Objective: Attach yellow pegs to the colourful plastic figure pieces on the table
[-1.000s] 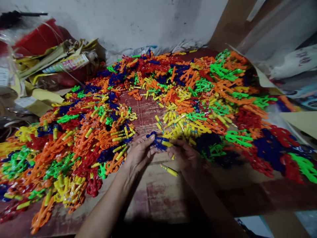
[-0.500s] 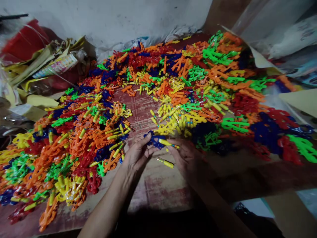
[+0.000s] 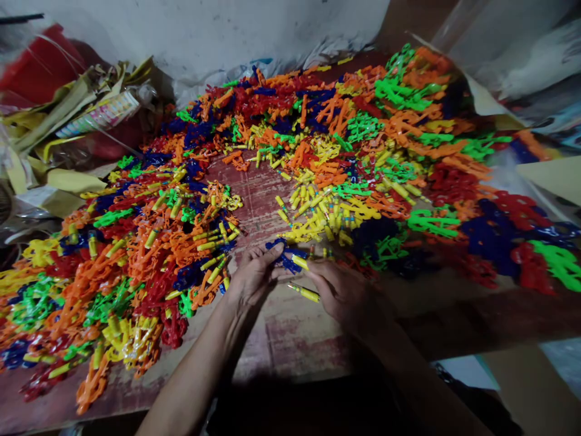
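Note:
My left hand (image 3: 255, 272) pinches a dark blue plastic piece (image 3: 293, 264) between thumb and fingers. My right hand (image 3: 342, 290) closes on a small yellow tube (image 3: 300, 262), whose near end is hidden by the fingers; its far end meets the blue piece. Whether the tube is inside the blue piece or only against it, I cannot tell. Just below them a loose yellow tube (image 3: 305, 293) with a darker tip lies on the worn reddish table (image 3: 290, 345). Beyond the hands is a heap of similar yellow tubes (image 3: 329, 212) with coloured bands.
Piles of orange, red, blue, green and yellow plastic pieces (image 3: 154, 254) spread over the left and far side. More such pieces (image 3: 433, 222) lie to the right. A red bucket (image 3: 40, 63) and crumpled packaging (image 3: 86, 130) stand at back left, against a pale wall (image 3: 272, 30).
My right hand has moved slightly left and its fingers now cover more of the yellow tube. The left hand still holds the blue piece in nearly the same place.

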A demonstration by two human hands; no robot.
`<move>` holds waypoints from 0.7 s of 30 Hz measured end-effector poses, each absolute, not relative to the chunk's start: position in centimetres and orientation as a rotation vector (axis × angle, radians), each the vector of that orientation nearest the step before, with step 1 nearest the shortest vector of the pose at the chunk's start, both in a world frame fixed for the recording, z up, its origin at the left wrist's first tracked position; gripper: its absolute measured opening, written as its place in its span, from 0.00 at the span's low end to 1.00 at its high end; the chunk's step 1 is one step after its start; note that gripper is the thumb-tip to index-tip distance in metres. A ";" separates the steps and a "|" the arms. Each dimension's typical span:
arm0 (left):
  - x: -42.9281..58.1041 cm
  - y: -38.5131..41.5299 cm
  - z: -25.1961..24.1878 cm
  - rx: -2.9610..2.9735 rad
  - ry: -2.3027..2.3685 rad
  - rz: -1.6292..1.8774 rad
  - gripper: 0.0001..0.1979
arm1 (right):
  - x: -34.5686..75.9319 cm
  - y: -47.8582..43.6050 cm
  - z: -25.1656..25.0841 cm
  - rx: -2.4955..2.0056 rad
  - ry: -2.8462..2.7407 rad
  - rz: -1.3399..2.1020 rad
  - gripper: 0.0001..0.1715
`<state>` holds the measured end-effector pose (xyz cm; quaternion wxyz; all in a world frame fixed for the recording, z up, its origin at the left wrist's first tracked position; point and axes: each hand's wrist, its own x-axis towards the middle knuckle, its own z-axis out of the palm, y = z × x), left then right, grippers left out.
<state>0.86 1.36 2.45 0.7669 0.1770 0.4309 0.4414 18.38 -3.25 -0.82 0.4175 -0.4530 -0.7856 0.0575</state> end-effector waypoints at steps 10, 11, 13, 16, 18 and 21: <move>0.6 2.1 2.1 0.307 0.986 0.820 0.04 | 18.5 -3.6 -2.2 -1.094 -1.928 0.051 0.17; 0.6 2.0 1.9 0.335 0.989 0.836 0.04 | 18.5 -3.5 -2.2 -1.103 -1.972 0.083 0.16; 0.6 1.8 1.4 0.385 0.989 0.880 0.02 | 18.4 -3.1 -1.9 -1.127 -2.065 0.142 0.15; 0.7 1.6 1.4 0.407 1.004 0.916 0.02 | 17.7 -2.6 -0.8 -1.145 -2.064 0.169 0.16; 0.2 1.8 2.3 0.421 1.030 0.914 0.02 | 17.2 -2.5 -0.1 -1.152 -1.983 0.223 0.14; -2.8 2.8 5.1 0.574 1.108 0.966 0.05 | 16.8 -2.8 0.7 -1.213 -1.862 0.306 0.16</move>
